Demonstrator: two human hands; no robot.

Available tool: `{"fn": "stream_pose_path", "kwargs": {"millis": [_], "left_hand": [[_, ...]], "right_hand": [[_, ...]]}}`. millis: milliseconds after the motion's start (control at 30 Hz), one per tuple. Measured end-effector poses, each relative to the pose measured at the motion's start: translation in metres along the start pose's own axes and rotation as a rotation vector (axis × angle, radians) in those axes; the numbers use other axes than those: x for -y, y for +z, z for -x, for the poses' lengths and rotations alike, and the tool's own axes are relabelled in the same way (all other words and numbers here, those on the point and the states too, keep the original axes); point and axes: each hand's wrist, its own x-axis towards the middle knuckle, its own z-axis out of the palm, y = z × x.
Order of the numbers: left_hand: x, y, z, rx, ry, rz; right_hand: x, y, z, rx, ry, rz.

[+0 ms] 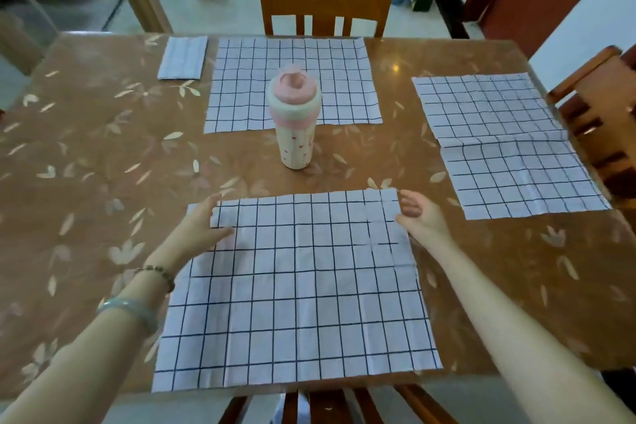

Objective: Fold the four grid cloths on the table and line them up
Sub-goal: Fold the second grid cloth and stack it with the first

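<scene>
The nearest grid cloth (296, 293) lies flat in front of me, reaching the table's front edge. My left hand (206, 225) pinches its far left corner, thumb on top. At the far right corner my right hand (418, 217) pinches the edge with curled fingers. A second grid cloth (261, 79) lies flat at the far middle. The third grid cloth (506, 148) is spread at the right, creased across its middle. A small folded grid cloth (182, 57) sits at the far left.
A pink-lidded bottle (294, 127) stands upright mid-table, partly on the far cloth's near edge. The brown leaf-patterned table (103, 165) has wooden chairs at its far side (325, 0), right side (599, 113) and near side (309, 403).
</scene>
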Motion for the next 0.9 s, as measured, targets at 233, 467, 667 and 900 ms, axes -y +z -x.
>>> {"fn": "stream_pose_path", "kwargs": {"millis": [233,467,667,900], "left_hand": [[0.038,-0.011,-0.051,-0.056,-0.057,-0.354],[0.041,-0.019,-0.06,-0.036,-0.024,-0.34],[0.038,-0.022,-0.052,-0.088,-0.084,-0.279],[0.005,-0.047,-0.023,-0.264,0.027,-0.048]], "right_hand": [[-0.012,0.014,-0.06,0.067,-0.102,0.391],[-0.012,0.022,-0.082,0.173,-0.145,0.677],[0.007,0.015,-0.085,0.295,0.023,0.615],[0.03,-0.019,-0.075,0.096,-0.033,0.299]]}}
